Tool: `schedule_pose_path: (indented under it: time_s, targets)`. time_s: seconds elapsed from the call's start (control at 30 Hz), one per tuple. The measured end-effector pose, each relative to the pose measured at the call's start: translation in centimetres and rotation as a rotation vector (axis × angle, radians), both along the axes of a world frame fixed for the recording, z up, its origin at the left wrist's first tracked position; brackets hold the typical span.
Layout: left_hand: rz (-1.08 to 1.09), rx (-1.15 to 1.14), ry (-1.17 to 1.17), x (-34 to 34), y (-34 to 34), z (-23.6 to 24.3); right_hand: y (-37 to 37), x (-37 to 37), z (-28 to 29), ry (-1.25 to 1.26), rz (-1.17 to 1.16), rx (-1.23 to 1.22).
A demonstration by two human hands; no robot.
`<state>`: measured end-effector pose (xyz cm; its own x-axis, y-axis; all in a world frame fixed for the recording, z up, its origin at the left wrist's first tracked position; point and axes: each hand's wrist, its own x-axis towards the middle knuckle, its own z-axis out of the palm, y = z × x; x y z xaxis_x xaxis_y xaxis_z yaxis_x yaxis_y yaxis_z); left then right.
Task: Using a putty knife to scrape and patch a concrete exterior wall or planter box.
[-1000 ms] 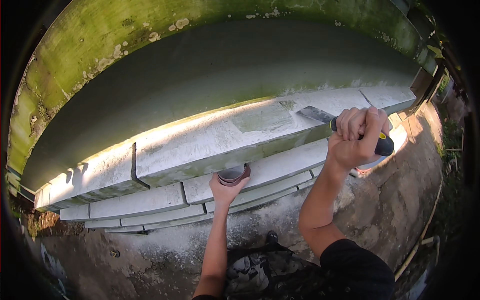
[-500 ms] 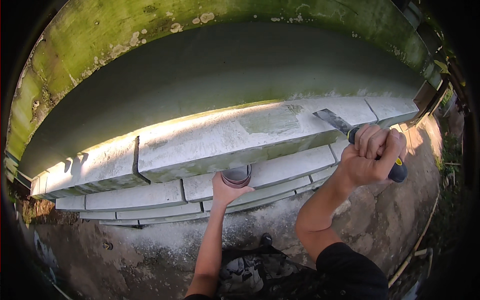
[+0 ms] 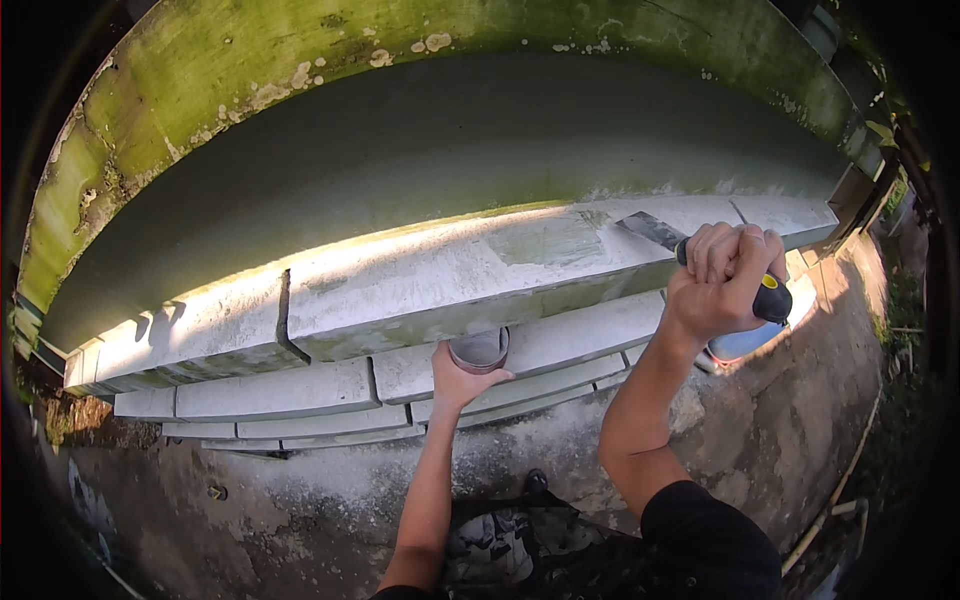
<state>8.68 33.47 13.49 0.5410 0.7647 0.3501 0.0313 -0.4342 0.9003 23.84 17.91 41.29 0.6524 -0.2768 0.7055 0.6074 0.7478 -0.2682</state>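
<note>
My right hand (image 3: pixel 722 277) is closed around the black-and-yellow handle of a putty knife. The wide, greyish blade (image 3: pixel 651 229) of the putty knife lies low over the top of the uppermost pale block course (image 3: pixel 400 277), near a greenish-grey smeared patch; whether it touches cannot be told. My left hand (image 3: pixel 463 380) grips a round cup (image 3: pixel 479 350), reddish-brown outside and grey inside, in front of the block's lower edge. The bottom of the cup is hidden by my palm and fingers.
More block courses (image 3: pixel 280 391) step down below the top one, with dark gaps between blocks. A mossy green wall (image 3: pixel 330 50) curves behind. A blue object (image 3: pixel 748 343), partly hidden by my right hand, shows near the ground. Bamboo poles (image 3: pixel 835 510) lie at the right.
My right hand and the putty knife have shifted slightly left. The blue object now shows beneath that hand. My left hand keeps hold of the cup, and the view has moved a little.
</note>
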Motion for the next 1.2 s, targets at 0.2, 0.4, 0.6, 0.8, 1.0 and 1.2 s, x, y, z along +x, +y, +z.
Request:
schedule_pose_path:
  time_s: [0.2, 0.4, 0.6, 0.8, 1.0, 1.2]
  targets:
    - [-0.02, -0.065, 0.02, -0.5, 0.0, -0.7, 2.9, 0.6, -1.3, -0.017, -0.147, -0.115]
    - [-0.023, 0.001, -0.039, 0.0, -0.1, -0.2, 2.3, 0.5, -1.2, 0.023, -0.139, -0.103]
    - [-0.025, 0.004, -0.036, -0.5, -0.1, -0.3, -0.1, -0.2, -0.3, -0.067, 0.012, -0.01]
    - [-0.045, -0.038, -0.046, -0.5, 0.2, -0.2, 1.2, 0.0, -0.4, -0.018, -0.021, -0.103]
    - [-0.045, -0.038, -0.052, -0.5, 0.2, -0.1, 2.6, 0.4, -1.0, -0.03, -0.158, -0.136]
    - [-0.025, -0.025, -0.012, -0.2, -0.1, 0.1, 3.1, 0.9, -1.1, -0.042, -0.097, -0.143]
